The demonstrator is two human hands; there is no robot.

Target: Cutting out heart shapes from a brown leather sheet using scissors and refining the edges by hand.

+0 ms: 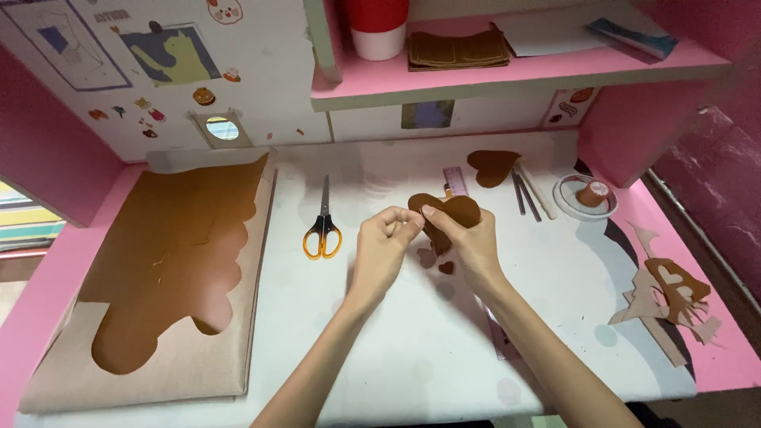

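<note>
Both my hands meet over the middle of the white desk mat (412, 349). My right hand (469, 246) holds a brown heart-shaped leather piece (460, 211) from below, thumb on its left lobe. My left hand (383, 250) pinches the piece's left edge with fingertips closed. Two small brown heart cut-outs (446, 268) lie on the mat just under the hands.
Orange-handled scissors (322, 230) lie left of the hands. A large brown leather sheet (170, 261) with cut edges lies at far left. Another brown heart (491, 166), pens (523, 194), a tape roll (590, 194) and a ruler (456, 182) lie behind. Leather scraps (674, 297) sit right.
</note>
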